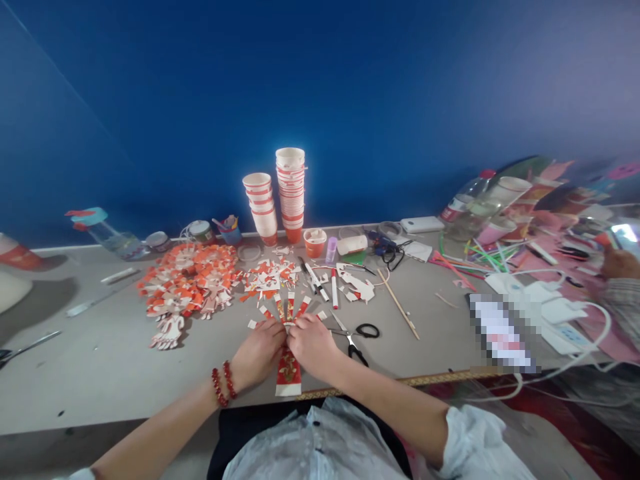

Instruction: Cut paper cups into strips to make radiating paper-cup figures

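A red patterned paper cup [289, 373], cut into strips that fan out away from me, lies on the table in front of my body. My left hand [263, 347] grips it from the left, and my right hand [313, 343] grips it from the right. Both sets of fingers are bent together at the middle of the cup, so the exact pinch is hidden. A beaded red bracelet circles my left wrist. Right of my right hand lie black-handled scissors [354, 337], blades apart. White and orange paper scraps [270, 279] lie beyond the strips.
Two tall stacks of paper cups [291, 200] stand against the blue wall. A heap of orange and white cutouts [190, 280] lies left; markers [334, 288] and a wooden stick [399, 303] lie right. Farther right are a phone, a power strip [545, 313] and another person's hand [620, 265].
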Demonstrator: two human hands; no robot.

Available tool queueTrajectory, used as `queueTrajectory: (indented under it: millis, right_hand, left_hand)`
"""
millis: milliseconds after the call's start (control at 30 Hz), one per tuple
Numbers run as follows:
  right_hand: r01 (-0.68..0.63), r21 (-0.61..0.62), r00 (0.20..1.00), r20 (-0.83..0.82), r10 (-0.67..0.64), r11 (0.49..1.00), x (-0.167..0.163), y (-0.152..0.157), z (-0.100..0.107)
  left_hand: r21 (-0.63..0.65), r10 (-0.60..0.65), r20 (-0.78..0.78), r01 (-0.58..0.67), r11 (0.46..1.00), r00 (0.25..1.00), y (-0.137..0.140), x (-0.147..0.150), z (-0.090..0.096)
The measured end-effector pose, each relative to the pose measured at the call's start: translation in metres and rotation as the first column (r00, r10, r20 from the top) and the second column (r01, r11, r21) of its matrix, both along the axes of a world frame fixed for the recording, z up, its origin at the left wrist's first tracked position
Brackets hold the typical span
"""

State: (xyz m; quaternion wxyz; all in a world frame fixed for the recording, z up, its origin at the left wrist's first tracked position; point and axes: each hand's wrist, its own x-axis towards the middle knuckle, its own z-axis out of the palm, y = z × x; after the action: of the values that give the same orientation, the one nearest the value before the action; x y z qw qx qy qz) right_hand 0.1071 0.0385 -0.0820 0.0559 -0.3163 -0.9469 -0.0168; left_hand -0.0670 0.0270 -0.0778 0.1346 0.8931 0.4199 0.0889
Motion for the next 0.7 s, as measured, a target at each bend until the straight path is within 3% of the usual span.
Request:
queueTrajectory:
  millis: [133, 333, 700]
  right_hand:
    - [-0.015, 0.030, 1.000, -0.018, 0.016, 0.999, -0.001, -0.006, -0.007]
    - [-0.024, -0.140, 0.999, -0.025, 0.021, 0.990, 0.014, 0.006, 0.003]
    - [-0.020, -0.248, 0.999, -0.038, 0.011, 0.969, 0.020, 0.014, 0.009]
  left_hand:
    - [0.019, -0.003, 0.006, 0.003, 1.000, 1.000, -0.003, 0.002, -0.004]
    - [0.040, 0.028, 0.027, -0.029, 0.999, 0.999, -0.004, 0.002, -0.007]
    - [0.035, 0.075, 0.029, -0.076, 0.997, 0.997, -0.006, 0.010, -0.008]
